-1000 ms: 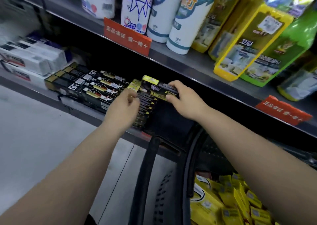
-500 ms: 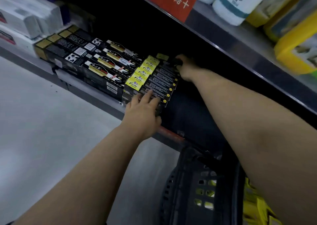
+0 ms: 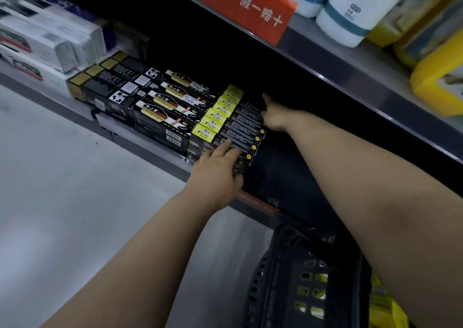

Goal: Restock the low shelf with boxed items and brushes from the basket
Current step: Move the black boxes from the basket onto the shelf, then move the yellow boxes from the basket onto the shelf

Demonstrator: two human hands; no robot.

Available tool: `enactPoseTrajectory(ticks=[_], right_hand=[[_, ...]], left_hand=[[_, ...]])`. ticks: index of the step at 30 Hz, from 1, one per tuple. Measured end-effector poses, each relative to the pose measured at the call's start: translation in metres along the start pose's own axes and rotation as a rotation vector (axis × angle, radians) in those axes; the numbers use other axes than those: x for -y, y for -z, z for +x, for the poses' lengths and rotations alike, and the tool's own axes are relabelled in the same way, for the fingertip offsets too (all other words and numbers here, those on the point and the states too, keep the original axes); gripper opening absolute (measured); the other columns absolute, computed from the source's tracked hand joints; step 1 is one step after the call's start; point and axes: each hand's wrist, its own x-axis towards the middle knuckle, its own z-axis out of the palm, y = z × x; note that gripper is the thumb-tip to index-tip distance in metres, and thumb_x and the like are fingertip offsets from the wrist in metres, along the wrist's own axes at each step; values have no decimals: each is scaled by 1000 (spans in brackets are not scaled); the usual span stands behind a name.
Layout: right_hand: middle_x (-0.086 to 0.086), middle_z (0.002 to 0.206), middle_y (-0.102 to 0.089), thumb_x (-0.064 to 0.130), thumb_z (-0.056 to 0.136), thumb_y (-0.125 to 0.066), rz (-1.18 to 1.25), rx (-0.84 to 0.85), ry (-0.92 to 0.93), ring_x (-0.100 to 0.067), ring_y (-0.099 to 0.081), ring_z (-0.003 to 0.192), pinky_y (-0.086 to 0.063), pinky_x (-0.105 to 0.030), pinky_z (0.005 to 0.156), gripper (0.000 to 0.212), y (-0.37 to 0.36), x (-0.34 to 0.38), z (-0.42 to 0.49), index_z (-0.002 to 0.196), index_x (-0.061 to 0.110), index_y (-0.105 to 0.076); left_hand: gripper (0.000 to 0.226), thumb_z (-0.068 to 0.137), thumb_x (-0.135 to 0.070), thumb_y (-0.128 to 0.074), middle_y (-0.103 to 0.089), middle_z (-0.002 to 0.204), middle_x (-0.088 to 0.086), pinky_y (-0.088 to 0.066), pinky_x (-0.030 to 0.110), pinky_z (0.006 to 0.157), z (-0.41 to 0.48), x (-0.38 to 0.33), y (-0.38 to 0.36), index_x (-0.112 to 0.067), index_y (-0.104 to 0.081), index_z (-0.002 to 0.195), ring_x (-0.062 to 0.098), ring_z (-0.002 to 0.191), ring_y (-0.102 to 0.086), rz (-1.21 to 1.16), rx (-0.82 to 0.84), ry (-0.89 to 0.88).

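Note:
A stack of black-and-yellow boxes (image 3: 225, 122) lies on the low shelf (image 3: 150, 150), right of a row of black boxes (image 3: 150, 102). My left hand (image 3: 218, 170) rests with straight fingers on the front boxes of the stack. My right hand (image 3: 273, 114) reaches deep under the upper shelf and touches the stack's far right end; its fingers are partly hidden in the dark. The dark basket (image 3: 300, 277) stands on the floor at the lower right, with yellow boxes (image 3: 385, 307) inside.
White boxes (image 3: 45, 42) fill the low shelf's left end. The upper shelf (image 3: 350, 59) carries an orange sign (image 3: 240, 4), white bottles (image 3: 350, 9) and yellow packs (image 3: 438, 77). Dark shelf space (image 3: 288, 167) lies right of the stack. Grey floor (image 3: 62, 202) spreads at the left.
My right hand let go of a black-and-yellow box after laying it on the stack and now touches the stack's far end. My left hand moved onto the front boxes. The view dropped lower.

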Motion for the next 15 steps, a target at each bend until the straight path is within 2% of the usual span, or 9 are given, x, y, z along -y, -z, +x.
enactPoseTrajectory(ticks=[2, 4, 6, 8, 11, 13, 15], right_hand=[[-16, 154, -21, 7, 99, -36, -85, -11, 4, -31, -30, 137, -30, -35, 111, 63, 5, 5, -11, 151, 15, -2], [-15, 149, -33, 5, 97, -39, -112, -11, 80, -28, -38, 133, -34, -29, 104, 54, 15, 13, -32, 148, 10, -23], [-9, 140, -47, 7, 95, -45, -82, -9, 163, -23, -46, 126, -37, -23, 96, 42, 26, 18, -62, 137, 11, -45], [-5, 130, -56, 11, 92, -54, -15, -23, 234, -19, -53, 116, -40, -24, 95, 32, 36, 16, -97, 123, 14, -57], [-1, 118, -60, 14, 88, -61, 157, -53, 329, -12, -55, 105, -44, -24, 94, 22, 45, -3, -152, 109, 18, -64], [6, 108, -64, 12, 87, -62, 299, -78, 397, -9, -57, 102, -45, -17, 90, 17, 49, -20, -190, 99, 23, -65], [17, 94, -64, 8, 86, -62, 448, -102, 459, -1, -58, 93, -44, -8, 79, 22, 50, -39, -230, 88, 30, -62]], left_hand=[[50, 95, -25, -47, -27, 154, -3, -29, 37, 108, -5, -7, 8, -27, -35, 143, 24, 137, -31, -125, -67, -43], [38, 96, -24, -47, -49, 136, -5, -39, 24, 93, -14, -17, 18, -27, -48, 133, 13, 119, -48, -267, -138, -82], [28, 95, -22, -48, -60, 115, -14, -44, 21, 85, -26, -32, 29, -28, -57, 121, 5, 102, -56, -383, -165, -114], [23, 94, -21, -50, -63, 103, -20, -46, 18, 83, -41, -48, 37, -29, -61, 111, -1, 95, -58, -427, -178, -163], [20, 91, -22, -54, -64, 97, -24, -43, 4, 78, -71, -76, 44, -35, -62, 103, -11, 94, -55, -432, -163, -267], [20, 90, -22, -56, -63, 97, -23, -40, 1, 76, -92, -93, 42, -37, -62, 102, -12, 95, -55, -409, -129, -316], [20, 90, -24, -57, -63, 100, -20, -39, 1, 77, -114, -109, 34, -36, -63, 105, -8, 97, -54, -336, -109, -347]])
